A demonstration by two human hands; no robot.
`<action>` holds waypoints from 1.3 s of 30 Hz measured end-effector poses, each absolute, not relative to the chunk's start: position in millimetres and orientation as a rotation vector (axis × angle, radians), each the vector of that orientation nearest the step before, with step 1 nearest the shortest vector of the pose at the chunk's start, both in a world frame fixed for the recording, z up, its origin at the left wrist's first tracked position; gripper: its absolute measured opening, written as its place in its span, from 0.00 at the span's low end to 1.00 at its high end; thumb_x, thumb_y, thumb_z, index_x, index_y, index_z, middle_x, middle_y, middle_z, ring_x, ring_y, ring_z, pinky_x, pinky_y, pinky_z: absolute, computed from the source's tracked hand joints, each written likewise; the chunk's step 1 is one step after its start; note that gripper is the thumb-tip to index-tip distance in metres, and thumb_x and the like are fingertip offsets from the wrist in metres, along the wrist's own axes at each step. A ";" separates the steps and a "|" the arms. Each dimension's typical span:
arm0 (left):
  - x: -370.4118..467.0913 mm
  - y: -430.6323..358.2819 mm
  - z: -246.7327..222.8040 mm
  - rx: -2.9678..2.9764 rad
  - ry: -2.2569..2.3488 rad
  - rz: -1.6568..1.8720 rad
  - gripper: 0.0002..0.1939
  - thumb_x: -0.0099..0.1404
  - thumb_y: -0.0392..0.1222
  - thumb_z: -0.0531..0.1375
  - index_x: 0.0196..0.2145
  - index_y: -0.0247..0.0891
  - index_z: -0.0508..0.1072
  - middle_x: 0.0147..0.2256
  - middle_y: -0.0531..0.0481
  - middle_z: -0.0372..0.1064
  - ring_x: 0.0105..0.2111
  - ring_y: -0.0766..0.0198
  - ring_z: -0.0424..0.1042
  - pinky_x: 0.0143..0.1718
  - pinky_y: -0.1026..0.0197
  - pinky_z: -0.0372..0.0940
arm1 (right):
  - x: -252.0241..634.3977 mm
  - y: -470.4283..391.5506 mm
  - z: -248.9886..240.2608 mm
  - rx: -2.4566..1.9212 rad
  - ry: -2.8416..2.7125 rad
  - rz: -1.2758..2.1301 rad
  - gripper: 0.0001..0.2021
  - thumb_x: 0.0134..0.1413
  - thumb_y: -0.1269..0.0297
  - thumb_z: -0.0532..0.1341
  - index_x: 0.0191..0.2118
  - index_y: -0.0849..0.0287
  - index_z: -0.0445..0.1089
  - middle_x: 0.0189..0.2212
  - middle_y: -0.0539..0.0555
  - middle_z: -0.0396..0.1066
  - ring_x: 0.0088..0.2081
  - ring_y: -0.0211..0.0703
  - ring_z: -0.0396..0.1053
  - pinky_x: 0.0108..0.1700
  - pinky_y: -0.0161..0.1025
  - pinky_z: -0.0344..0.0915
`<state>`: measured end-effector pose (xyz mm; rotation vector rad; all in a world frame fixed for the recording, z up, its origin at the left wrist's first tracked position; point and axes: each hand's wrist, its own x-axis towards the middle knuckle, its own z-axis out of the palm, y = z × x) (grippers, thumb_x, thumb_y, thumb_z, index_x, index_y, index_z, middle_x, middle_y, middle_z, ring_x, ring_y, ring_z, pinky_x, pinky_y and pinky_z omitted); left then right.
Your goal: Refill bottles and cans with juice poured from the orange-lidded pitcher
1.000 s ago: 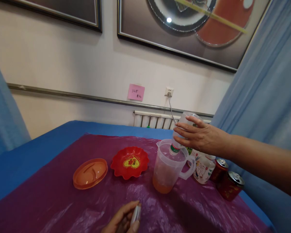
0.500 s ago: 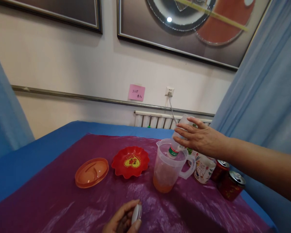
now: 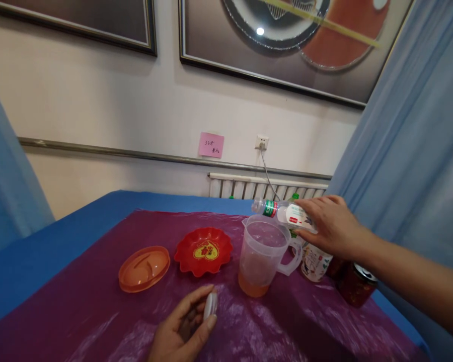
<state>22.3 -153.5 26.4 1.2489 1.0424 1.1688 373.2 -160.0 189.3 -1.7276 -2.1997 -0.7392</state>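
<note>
Hands (image 3: 172,331) (image 3: 332,223) hold a cap (image 3: 210,305) and, above a jug (image 3: 258,261), a tilted bottle (image 3: 292,214)

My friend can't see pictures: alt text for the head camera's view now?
A right hand tilts a bottle nearly level at the rim of a pitcher with orange liquid inside; the left hand holds a whitish cap. Left of the pitcher lie a red dish and an orange dish.

The pink note (image 3: 211,145) bears handwritten "32" and unclear characters; print on the bottle (image 3: 282,212) is illegible.
</note>
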 end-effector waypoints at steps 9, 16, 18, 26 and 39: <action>40.3 -136.3 126.1 1.555 0.782 1.441 0.19 0.56 0.47 0.72 0.46 0.44 0.80 0.44 0.46 0.82 0.43 0.55 0.81 0.46 0.58 0.77 | 272.0 -202.2 121.4 -1.365 -1.623 0.035 0.26 0.56 0.55 0.65 0.59 0.55 0.64 0.49 0.59 0.76 0.47 0.54 0.75 0.45 0.47 0.73; 33.5 -143.3 162.9 1.770 0.725 1.578 0.15 0.61 0.43 0.70 0.46 0.46 0.80 0.43 0.50 0.80 0.42 0.60 0.80 0.43 0.64 0.76 | 219.5 -197.3 57.2 -1.167 -1.539 0.455 0.29 0.53 0.61 0.67 0.60 0.52 0.63 0.51 0.57 0.74 0.48 0.52 0.75 0.49 0.47 0.74; 28.3 -137.2 157.7 1.834 0.795 1.586 0.12 0.61 0.44 0.70 0.44 0.46 0.81 0.42 0.51 0.80 0.43 0.61 0.79 0.46 0.64 0.75 | 211.1 -189.7 35.8 -1.162 -1.496 0.491 0.32 0.51 0.62 0.68 0.62 0.52 0.61 0.54 0.58 0.73 0.49 0.53 0.75 0.50 0.47 0.74; 27.7 -100.4 137.6 1.750 0.957 1.661 0.15 0.62 0.48 0.69 0.45 0.42 0.79 0.44 0.48 0.80 0.45 0.59 0.79 0.50 0.59 0.74 | 186.1 -159.7 4.8 -1.164 -1.453 0.463 0.33 0.47 0.65 0.69 0.61 0.52 0.63 0.52 0.58 0.75 0.51 0.55 0.74 0.54 0.51 0.71; 20.2 -99.2 138.5 2.248 0.938 1.211 0.14 0.63 0.40 0.67 0.47 0.47 0.80 0.44 0.51 0.81 0.43 0.62 0.80 0.46 0.64 0.74 | 192.2 -157.5 -13.3 -1.114 -1.551 0.435 0.34 0.46 0.65 0.69 0.61 0.51 0.63 0.52 0.57 0.74 0.51 0.55 0.74 0.53 0.52 0.71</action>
